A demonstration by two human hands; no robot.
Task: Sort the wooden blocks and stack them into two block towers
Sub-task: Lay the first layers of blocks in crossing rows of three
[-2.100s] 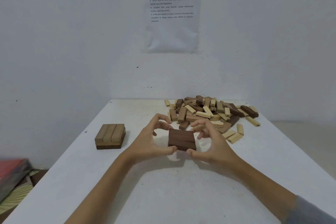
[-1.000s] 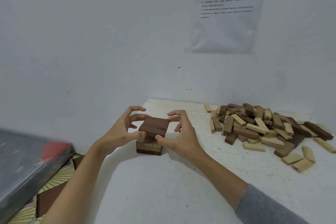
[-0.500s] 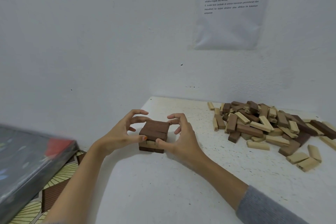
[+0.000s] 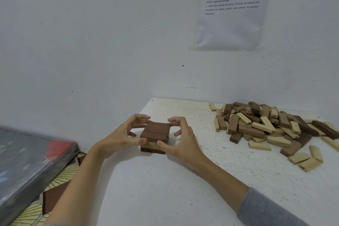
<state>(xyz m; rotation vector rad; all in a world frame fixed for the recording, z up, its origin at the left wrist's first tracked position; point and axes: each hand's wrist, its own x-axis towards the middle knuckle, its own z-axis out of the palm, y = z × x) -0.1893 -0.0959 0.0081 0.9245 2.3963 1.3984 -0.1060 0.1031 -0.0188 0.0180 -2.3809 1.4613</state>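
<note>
Now: left hand (image 4: 121, 137) and right hand (image 4: 181, 143) pinch dark layer (image 4: 156, 130) atop short tower (image 4: 152, 150), table (image 4: 165, 189) left edge (three layers). Squaring step, likely. Next: release gently, restock from far-right pile (image 4: 266, 126).

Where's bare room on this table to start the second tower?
Bare: the near table in front of the stack and forearms; the strip between the right hand and the loose pile; the back corner behind the stack. Crowded: the right side, under the pile.
</note>
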